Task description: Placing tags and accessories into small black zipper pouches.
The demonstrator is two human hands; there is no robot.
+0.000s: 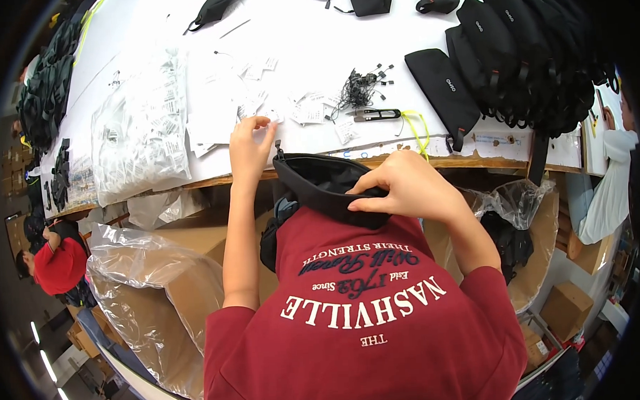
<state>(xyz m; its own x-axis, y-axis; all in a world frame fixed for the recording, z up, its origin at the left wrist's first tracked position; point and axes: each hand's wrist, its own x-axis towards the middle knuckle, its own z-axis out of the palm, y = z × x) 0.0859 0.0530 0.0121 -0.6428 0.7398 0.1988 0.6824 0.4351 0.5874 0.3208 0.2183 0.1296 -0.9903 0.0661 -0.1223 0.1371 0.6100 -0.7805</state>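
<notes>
My left hand is raised on a bare, near-vertical forearm, fingers curled with the tips pinched together, apparently closed on something small. My right hand sits lower and to the right of the left hand, palm down, fingers flexed in a grip, elbow bent.

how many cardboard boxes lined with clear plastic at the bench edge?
2: one plastic-lined box below the left hand, one plastic-lined box beside the right hand. Others may be hidden by the torso.
</notes>
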